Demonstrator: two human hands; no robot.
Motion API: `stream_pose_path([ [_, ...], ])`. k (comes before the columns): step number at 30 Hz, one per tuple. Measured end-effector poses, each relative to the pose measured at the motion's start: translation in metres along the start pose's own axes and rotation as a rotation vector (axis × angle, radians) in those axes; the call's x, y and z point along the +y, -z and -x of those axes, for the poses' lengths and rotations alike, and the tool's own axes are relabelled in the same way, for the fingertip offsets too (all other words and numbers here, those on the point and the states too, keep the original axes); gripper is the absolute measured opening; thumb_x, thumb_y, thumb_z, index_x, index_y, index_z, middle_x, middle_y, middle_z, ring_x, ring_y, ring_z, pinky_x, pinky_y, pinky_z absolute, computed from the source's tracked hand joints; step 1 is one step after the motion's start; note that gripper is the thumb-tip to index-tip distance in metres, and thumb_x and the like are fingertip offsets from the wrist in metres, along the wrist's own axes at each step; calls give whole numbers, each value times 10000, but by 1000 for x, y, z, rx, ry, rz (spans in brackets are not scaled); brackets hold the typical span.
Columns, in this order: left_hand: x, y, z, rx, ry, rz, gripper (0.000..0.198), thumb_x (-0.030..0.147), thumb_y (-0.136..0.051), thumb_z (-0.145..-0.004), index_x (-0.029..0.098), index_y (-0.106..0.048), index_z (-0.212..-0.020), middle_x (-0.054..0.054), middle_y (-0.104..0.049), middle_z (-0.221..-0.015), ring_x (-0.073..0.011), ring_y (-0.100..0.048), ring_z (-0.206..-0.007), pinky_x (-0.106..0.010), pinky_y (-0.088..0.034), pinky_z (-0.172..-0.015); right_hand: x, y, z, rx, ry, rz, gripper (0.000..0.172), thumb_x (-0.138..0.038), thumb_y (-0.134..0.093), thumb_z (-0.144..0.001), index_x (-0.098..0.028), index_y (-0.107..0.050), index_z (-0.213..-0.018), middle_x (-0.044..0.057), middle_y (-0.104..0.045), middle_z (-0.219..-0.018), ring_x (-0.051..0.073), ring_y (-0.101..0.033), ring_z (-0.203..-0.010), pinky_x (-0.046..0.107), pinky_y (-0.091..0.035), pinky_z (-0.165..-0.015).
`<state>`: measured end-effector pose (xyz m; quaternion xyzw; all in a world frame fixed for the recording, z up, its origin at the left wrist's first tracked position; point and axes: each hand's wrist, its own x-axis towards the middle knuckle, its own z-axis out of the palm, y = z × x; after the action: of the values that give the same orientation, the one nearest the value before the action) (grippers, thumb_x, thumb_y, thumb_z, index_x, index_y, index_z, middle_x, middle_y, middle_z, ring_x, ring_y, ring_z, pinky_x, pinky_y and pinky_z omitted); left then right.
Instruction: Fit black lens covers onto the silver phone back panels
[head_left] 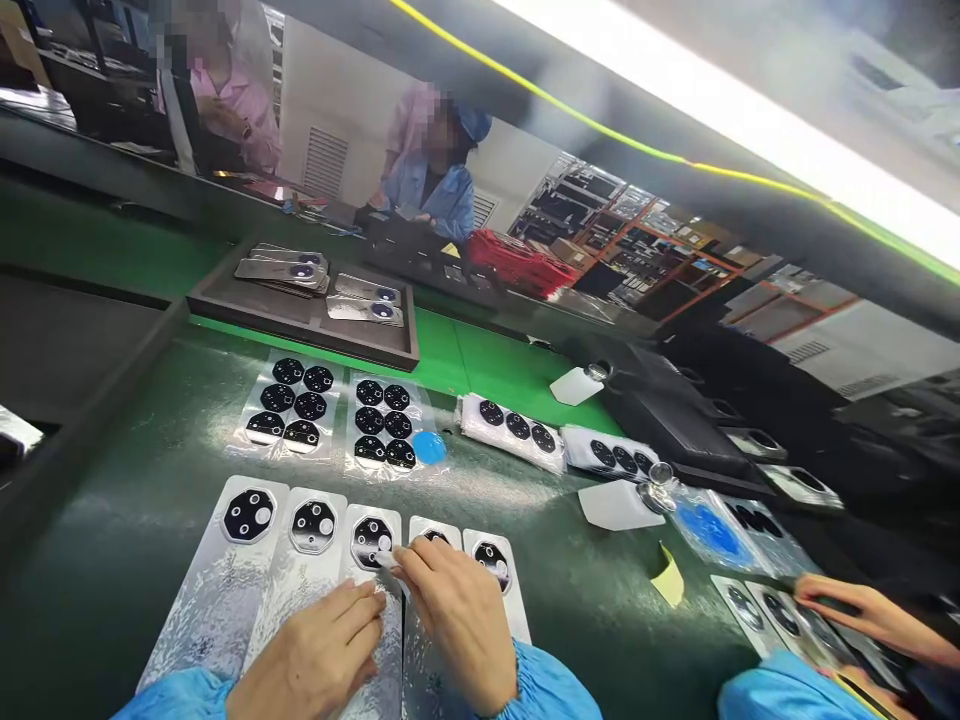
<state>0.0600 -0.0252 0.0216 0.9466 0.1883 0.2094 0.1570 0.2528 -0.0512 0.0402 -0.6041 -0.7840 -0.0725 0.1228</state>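
Several silver phone back covers [225,570] with round black camera rings lie side by side on the green mat in front of me. My left hand [315,655] rests curled on the middle cover [370,545], fingers folded, pressing it down. My right hand [457,615] pinches a small white tab of film [386,560] at that cover's camera ring. Both sleeves are blue.
Sheets of black camera lens rings [291,405], [384,425] lie beyond the covers, with strips of them [517,428] to the right. A dark tray [300,315] holds more covers. A co-worker's hands [862,610] handle covers at the right. Two people stand behind the far bench.
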Motion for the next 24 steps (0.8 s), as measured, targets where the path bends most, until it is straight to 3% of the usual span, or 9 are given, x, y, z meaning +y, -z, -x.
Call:
stream_pose_path([
  [8, 2, 0, 0, -94, 52, 37, 208, 69, -492, -925, 108, -594, -1102, -131, -679, -1221, -266, -641, -1164, -402, -526, -1024, -4, -3, -2, 6, 62, 76, 158, -88, -500, -950, -208, -564, -869, 5, -597, -744, 186, -492, -675, 324, -254, -625],
  [18, 2, -4, 1, -85, 88, 82, 226, 40, -490, -908, 116, -590, -1097, -120, -672, -1206, -252, -636, -1163, -402, -516, -1039, -8, -2, -2, 27, 96, 138, 219, -16, -434, -926, -169, -582, -975, 20, -590, -756, 196, -467, -670, 339, -264, -619],
  [24, 2, -7, 2, -68, 92, 89, 225, 29, -486, -905, 109, -591, -1087, -120, -666, -1191, -248, -640, -1145, -409, -515, -1045, -8, -3, -2, 51, 101, 131, 185, -10, -481, -904, -167, -574, -933, 15, -578, -755, 194, -460, -673, 332, -257, -624],
])
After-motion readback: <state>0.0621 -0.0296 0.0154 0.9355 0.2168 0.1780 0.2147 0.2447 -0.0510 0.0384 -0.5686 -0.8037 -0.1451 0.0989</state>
